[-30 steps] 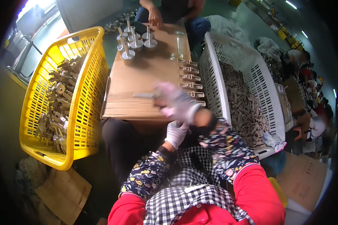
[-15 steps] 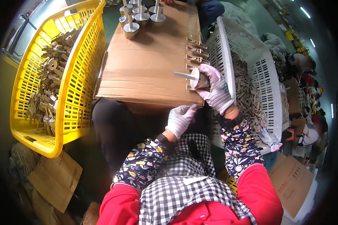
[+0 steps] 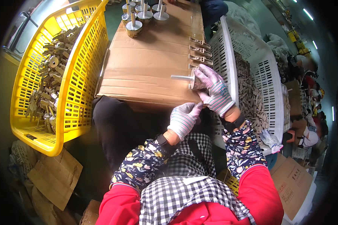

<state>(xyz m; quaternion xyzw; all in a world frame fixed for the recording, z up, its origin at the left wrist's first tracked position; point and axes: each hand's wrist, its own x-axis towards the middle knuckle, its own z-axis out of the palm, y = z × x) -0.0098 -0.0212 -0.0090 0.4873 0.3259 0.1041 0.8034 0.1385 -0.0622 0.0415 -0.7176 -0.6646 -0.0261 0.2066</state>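
Note:
My gloved right hand [image 3: 218, 92] is closed around a short brownish roll with a metal disc and rod [image 3: 196, 82]. Its silver rod points left over the cardboard box [image 3: 142, 71]. By the box's near right corner, my gloved left hand [image 3: 183, 120] has thumb and fingers pressed together; anything between them is too small to make out. Just beyond the right hand, several small metal clips [image 3: 200, 50] lie in a row along the box's right edge. More of these rolls with upright rods [image 3: 134, 30] stand grouped at the far end.
On the left stands a yellow basket [image 3: 69, 97] heaped with metal parts [image 3: 52, 71]. To the right, a white basket [image 3: 232, 56] holds many flat brownish pieces [image 3: 248, 86], with a loose glove [image 3: 270, 140] on its near rim. Another person's dark-clothed leg [image 3: 214, 9] is at the far end.
My left hand has moved slightly up and right, toward the right hand. The right hand has turned a little, its fingers reaching further over the roll, and the rod is more level.

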